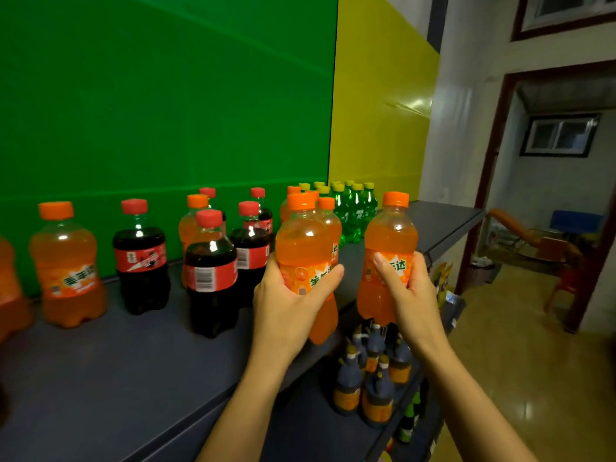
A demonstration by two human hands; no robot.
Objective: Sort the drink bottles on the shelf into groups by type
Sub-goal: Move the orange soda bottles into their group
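Two bare arms reach up from the bottom edge of the view. The left hand (283, 295) is wrapped around the label of an orange soda bottle (308, 248), lifted above the front edge of the dark shelf (116, 378). The right hand (408, 288) grips a second orange soda bottle (388, 241), lifted beyond the shelf's front edge, just right of the first. Below, a lower shelf (300, 425) carries a cluster of dark bottles with orange labels (373, 378). On the top shelf, left of the hands, stand cola bottles (211, 275) with red caps, with orange soda bottles mixed in. One orange bottle (68, 265) stands near the left edge. Farther back, toward the far right corner, more orange bottles (328, 225) stand beside a group of green bottles (355, 208) with yellow caps, against a green and yellow wall (166, 95).
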